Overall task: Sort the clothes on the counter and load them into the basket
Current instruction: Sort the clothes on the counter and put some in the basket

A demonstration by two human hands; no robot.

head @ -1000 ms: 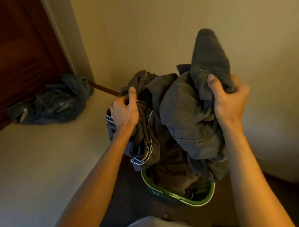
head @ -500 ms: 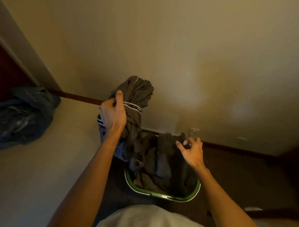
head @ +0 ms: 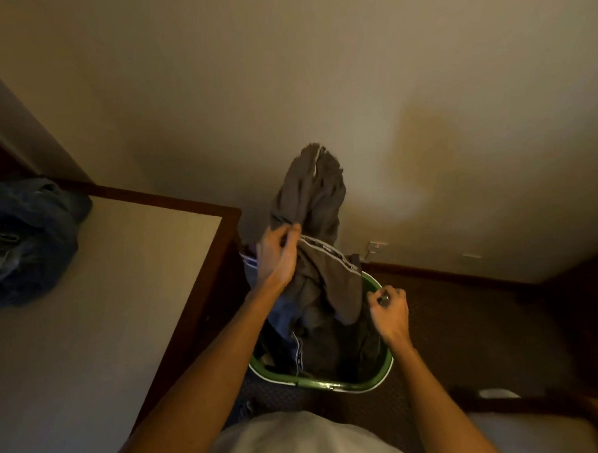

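A green basket [head: 379, 377] stands on the dark carpet just right of the counter [head: 122, 302]. My left hand [head: 276, 258] grips a grey garment with a striped waistband [head: 314, 205], held up above the basket with its lower part hanging inside. More dark clothes [head: 330, 355] lie in the basket. My right hand [head: 390, 311] hovers at the basket's right rim with fingers curled, pinching something small and dark; I cannot tell what. A blue denim heap [head: 24, 235] lies on the counter's far left.
The cream wall [head: 319, 88] rises close behind the basket, with a socket [head: 375, 246] low on it. The counter's dark wooden edge [head: 205, 299] runs beside the basket. A white object [head: 498, 393] lies on the floor at the right.
My right hand has let the large grey garment drop into the basket and now sits lower at the rim. The left hand still holds its garment. My view has tilted down and rightward.
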